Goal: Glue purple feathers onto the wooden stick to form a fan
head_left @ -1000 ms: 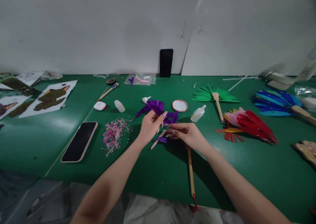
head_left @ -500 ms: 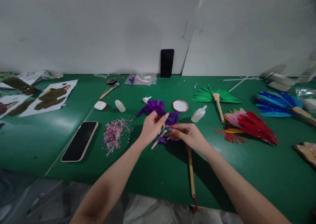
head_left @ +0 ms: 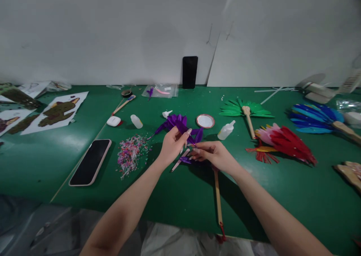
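My left hand [head_left: 171, 144] pinches a purple feather of the purple feather fan [head_left: 178, 123] lying on the green table [head_left: 180, 195]. My right hand [head_left: 214, 155] meets it from the right, fingertips closed on the same purple feather piece at the fan's base. The fan's wooden handle [head_left: 217, 194] runs from under my right hand toward the table's front edge. A loose purple feather bit [head_left: 184, 159] lies just beneath my fingers.
A phone [head_left: 90, 161] and a heap of coloured scraps [head_left: 131, 154] lie to the left. A white-filled lid [head_left: 205, 121] and glue bottles [head_left: 226, 130] stand behind. Green [head_left: 244, 109], red [head_left: 284, 142] and blue [head_left: 316, 117] feather fans lie right.
Almost nothing: both hands stay pinched together at the fan's base, with only slight finger shifts.
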`<state>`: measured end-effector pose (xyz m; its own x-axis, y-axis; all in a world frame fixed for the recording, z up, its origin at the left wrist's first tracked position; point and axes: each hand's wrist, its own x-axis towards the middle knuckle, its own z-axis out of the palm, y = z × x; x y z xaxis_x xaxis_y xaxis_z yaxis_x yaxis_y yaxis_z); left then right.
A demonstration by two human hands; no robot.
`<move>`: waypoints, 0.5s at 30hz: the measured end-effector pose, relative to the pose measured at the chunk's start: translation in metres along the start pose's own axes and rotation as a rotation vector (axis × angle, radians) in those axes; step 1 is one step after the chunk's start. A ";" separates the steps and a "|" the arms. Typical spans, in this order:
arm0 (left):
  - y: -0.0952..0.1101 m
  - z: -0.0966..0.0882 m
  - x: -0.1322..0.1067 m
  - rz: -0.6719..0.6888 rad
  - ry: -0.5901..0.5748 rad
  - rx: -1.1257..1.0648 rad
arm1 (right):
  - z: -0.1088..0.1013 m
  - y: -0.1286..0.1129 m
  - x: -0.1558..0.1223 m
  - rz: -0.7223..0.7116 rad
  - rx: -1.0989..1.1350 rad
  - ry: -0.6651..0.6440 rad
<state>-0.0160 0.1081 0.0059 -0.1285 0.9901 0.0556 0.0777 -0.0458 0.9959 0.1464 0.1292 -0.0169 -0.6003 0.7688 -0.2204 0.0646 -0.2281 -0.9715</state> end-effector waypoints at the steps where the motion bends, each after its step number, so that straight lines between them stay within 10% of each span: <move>1: 0.000 0.000 0.000 -0.003 -0.004 -0.001 | 0.000 0.000 0.000 0.001 -0.005 0.001; 15: 0.001 0.001 -0.001 -0.018 -0.015 -0.018 | 0.001 -0.003 -0.001 -0.023 -0.012 -0.028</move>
<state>-0.0148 0.1076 0.0066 -0.1145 0.9927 0.0370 0.0580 -0.0305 0.9978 0.1459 0.1291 -0.0136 -0.6239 0.7567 -0.1953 0.0595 -0.2032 -0.9773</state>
